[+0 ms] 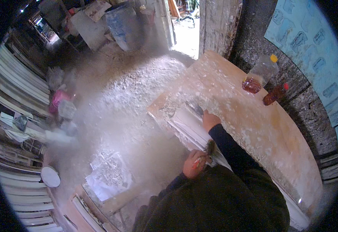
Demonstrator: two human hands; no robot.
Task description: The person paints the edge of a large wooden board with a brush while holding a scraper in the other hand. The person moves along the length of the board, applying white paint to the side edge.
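Note:
A long white plaster moulding lies along the near edge of a dusty wooden table. My right hand presses on the moulding's far part, next to a dark flat tool; whether the fingers grip that tool is unclear. My left hand is closed around a red-handled brush, whose dark bristles touch the moulding. Both forearms are in dark sleeves.
Two bottles, a clear one with reddish liquid and a small dark red one, stand at the table's far edge by the wall. White dust covers the floor. Stacked white mouldings line the left; a blue barrel stands beyond.

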